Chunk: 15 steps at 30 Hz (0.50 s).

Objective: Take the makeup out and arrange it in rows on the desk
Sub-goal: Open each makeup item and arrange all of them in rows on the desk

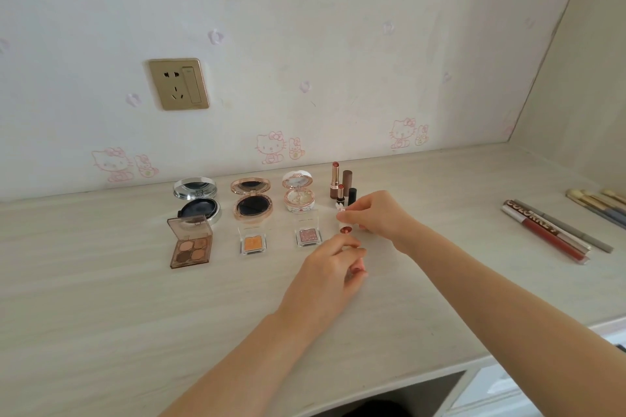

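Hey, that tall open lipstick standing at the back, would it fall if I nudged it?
Probably tips easily: the tall lipstick stands upright on a narrow base. Once down it would likely roll, being a round tube on the smooth desk. Its uncapped tip could smear or dent.

Single view logged: wide-angle camera worn on the head. The table (101, 298) is seen from its near edge, looked at forward and down, close in. The far wall (305, 27) is taken in above; a side wall (576, 78) is caught at right.
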Tool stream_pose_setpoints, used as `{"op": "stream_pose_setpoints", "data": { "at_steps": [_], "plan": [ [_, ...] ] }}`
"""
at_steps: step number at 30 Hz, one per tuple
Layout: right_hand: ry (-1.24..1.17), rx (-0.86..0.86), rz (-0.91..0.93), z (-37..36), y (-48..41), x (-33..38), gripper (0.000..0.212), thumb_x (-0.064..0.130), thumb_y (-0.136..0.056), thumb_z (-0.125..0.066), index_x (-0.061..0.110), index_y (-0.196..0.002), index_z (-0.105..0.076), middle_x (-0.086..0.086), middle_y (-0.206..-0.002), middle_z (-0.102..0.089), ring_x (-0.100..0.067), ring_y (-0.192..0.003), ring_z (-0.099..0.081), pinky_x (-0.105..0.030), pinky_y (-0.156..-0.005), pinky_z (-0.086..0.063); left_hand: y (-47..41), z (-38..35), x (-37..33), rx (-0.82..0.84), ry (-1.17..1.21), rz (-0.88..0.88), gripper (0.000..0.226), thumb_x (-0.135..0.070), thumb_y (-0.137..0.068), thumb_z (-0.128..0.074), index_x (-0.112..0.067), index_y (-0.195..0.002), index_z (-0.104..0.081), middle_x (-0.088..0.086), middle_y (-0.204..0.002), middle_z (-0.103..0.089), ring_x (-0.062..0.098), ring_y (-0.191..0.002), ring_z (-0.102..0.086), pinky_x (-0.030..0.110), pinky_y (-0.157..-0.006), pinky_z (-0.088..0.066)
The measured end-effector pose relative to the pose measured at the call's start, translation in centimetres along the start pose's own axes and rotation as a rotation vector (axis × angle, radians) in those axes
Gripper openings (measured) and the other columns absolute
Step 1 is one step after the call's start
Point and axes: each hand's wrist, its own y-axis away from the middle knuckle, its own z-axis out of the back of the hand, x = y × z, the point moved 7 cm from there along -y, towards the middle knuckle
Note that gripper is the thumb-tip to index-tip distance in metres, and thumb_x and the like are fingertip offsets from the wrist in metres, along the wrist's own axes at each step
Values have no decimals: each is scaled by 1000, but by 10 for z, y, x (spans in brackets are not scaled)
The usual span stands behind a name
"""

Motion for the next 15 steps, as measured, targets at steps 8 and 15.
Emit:
{"op": "stream_pose_setpoints", "data": {
  "at_steps": [8,15],
  "plan": [
    [93,-10,83,-10,-4,7,18,25,-77,-77,10,-87,-76,0,-90,-71,-13,-91,-62,-28,-82,-50,2,0,1,-13,-56,-19,26,-9,-84,-67,-8,-110,-71,5,-116,-66,20,-105,-61,21,-96,-42],
    [158,-57,105,-12,-6,6,16,27,-76,-77,12,-81,-75,5,-78,-68,-13,-85,-63,-26,-76,-50,2,-1,-2,-34,-90,-41,21,-6,-86,-65,-6,-105,-72,6,-111,-68,23,-98,-61,26,-92,-44]
  ]
}}
